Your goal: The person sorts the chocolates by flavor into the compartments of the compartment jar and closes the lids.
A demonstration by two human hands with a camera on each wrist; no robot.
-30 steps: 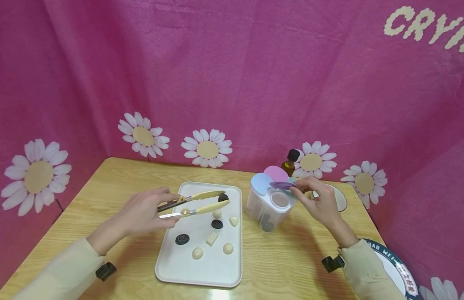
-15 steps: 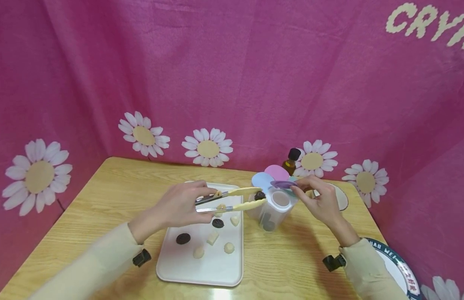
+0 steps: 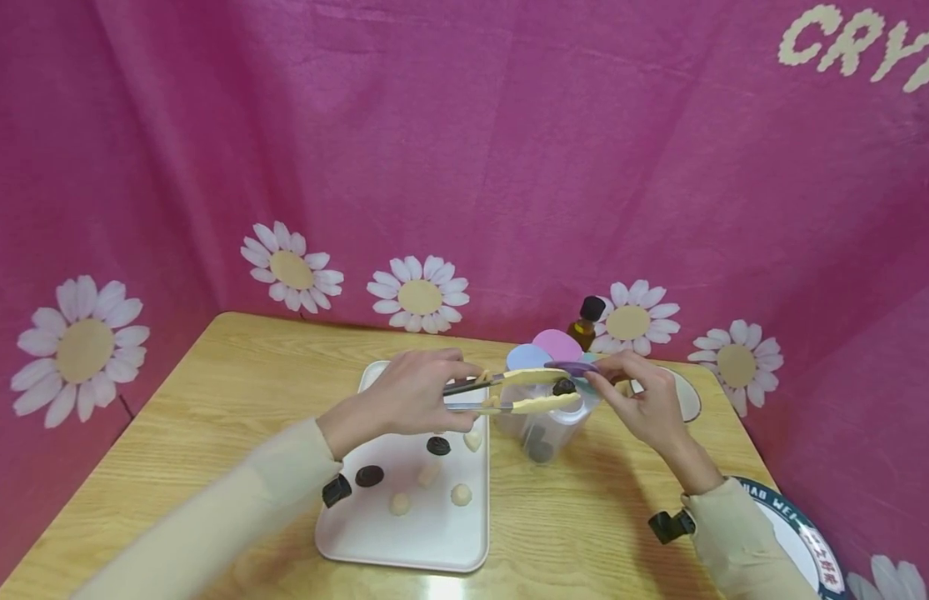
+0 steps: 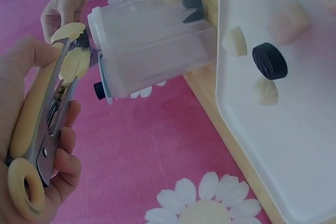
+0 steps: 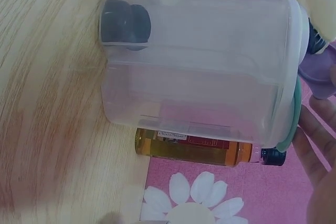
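Note:
My left hand (image 3: pixel 419 392) grips a pair of tongs (image 3: pixel 539 406) with cream-coloured tips. Between those tips is a small dark chocolate (image 3: pixel 564 387), close over the round opening of a clear lidded container (image 3: pixel 548 437). With thumb and fingers, my right hand (image 3: pixel 644 400) pinches the raised purple flap lid (image 3: pixel 572 367) on its top. Blue (image 3: pixel 527 357) and pink lids (image 3: pixel 557 343) sit beside it. In the right wrist view, dark pieces (image 5: pixel 126 24) lie at the bottom of one compartment. Left of the container, a white tray (image 3: pixel 404 546) bears dark and cream-white chocolates.
Behind the container stands an amber bottle (image 3: pixel 582 332) with a black cap. A white dish (image 3: pixel 685 396) lies behind my right hand, and a round dark-rimmed plate (image 3: pixel 797 533) is at the lower right. A pink flowered cloth (image 3: pixel 464 167) hangs past the table's back edge.
My left hand has carried the tongs and dark chocolate rightward from over the tray to the container's opening. My right hand has stayed on the purple lid.

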